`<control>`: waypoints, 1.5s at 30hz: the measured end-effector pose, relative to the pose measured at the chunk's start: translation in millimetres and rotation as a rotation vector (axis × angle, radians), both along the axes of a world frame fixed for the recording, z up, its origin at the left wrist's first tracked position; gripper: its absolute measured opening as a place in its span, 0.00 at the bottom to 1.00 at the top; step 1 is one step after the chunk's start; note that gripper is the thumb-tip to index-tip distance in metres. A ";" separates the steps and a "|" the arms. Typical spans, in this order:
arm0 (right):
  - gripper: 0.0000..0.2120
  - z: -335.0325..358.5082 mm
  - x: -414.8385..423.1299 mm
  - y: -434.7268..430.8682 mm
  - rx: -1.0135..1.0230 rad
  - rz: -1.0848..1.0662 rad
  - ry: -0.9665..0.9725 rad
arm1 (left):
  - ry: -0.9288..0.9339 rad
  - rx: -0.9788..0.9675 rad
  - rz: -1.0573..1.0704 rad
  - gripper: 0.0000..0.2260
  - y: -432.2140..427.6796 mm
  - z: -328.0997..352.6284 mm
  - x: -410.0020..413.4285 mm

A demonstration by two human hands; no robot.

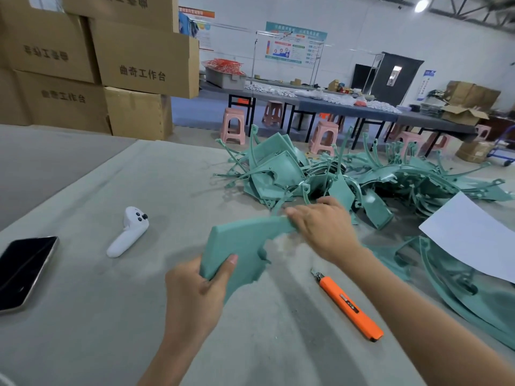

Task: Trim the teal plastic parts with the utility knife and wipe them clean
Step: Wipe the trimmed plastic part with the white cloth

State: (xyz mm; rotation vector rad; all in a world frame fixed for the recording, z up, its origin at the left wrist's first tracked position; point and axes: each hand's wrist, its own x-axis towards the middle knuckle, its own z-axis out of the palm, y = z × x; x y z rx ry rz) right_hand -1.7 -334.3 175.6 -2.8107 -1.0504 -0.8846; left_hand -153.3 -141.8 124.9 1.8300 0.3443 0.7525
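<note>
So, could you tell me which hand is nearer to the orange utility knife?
Right. The right hand grips the teal part at its far end, just beyond the blade tip of the utility knife; the left hand grips the part's near corner, farther to the knife's left.

A long dark table (348,108) stood across the room. Pink stools (233,126) stood in front of it. Behind it rose a white wall (362,29) carrying a notice board (295,43) and a dark door (395,76). Stacked cardboard boxes (145,59) stood left of it. A ceiling lamp (421,5) shone above it.
</note>
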 end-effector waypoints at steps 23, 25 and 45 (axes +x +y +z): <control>0.12 -20.2 -61.6 97.2 1.375 -0.057 0.614 | 0.005 -0.017 0.197 0.21 -35.5 -14.7 -15.1; 0.06 -26.9 -74.5 109.5 1.199 -0.004 0.483 | -0.037 0.032 0.184 0.20 -34.4 -14.2 -14.4; 0.08 -58.0 -86.5 71.6 1.079 0.113 0.770 | -0.105 -0.575 0.136 0.13 -11.4 -10.2 -4.1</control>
